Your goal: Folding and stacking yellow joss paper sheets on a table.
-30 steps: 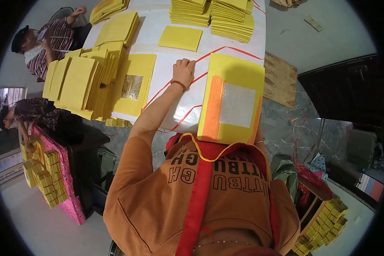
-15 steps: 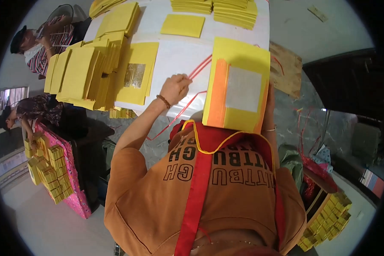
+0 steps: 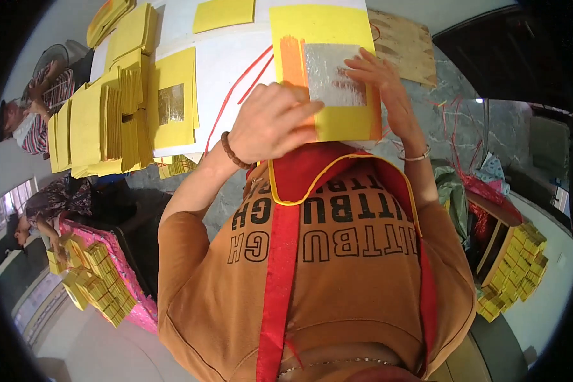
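Note:
A yellow paper bundle (image 3: 344,124) with an orange strip down its left side and a silvery rectangular patch (image 3: 328,73) lies at the table's near edge, in front of my chest. Over its lower left corner is my left hand (image 3: 270,121), fingers bent but apart, with nothing visible in them. My right hand (image 3: 388,92) has its fingers spread over the right side of the patch and the bundle's right edge. A red string (image 3: 235,86) lies loose on the white table just left of the bundle.
Stacks of folded yellow paper (image 3: 102,121) crowd the white table's (image 3: 213,63) left side. A yellow sheet with a dark patch (image 3: 172,105) lies beside them. Two people sit at left, one by a pink-covered table (image 3: 145,312). More yellow bundles (image 3: 519,264) are piled lower right.
My left hand has let go of the red string and moved right onto the bundle's corner. My right hand has come from beneath the right edge to the bundle's top. The view has shifted.

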{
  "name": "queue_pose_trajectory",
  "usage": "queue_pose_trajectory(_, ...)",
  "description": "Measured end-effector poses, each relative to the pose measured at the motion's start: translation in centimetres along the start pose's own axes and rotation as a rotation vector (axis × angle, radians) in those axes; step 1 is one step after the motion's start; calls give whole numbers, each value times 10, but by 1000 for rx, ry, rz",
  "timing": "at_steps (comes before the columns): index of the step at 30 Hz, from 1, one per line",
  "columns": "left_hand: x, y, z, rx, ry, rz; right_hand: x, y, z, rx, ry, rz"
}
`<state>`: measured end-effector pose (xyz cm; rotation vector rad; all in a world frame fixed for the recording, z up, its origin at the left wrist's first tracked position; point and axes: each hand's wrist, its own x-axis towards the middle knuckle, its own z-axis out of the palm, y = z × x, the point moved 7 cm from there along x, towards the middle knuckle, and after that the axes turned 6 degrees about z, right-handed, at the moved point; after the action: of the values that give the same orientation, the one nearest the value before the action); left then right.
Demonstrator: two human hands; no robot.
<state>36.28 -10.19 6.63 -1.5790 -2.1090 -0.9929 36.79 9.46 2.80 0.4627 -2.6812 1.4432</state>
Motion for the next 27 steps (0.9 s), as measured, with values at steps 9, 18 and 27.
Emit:
queue_pose_trajectory(9, -1, 12, 22, -22, -323, 10, -4, 33, 17, 362, 55, 167)
queue_pose_trajectory(18, -3, -21, 25, -514, -267, -452, -9, 47, 21, 775, -14, 317)
queue_pose_trajectory(27, -3, -35, 31, -601, -360, -577, -7, 45, 20, 677, 2, 326)
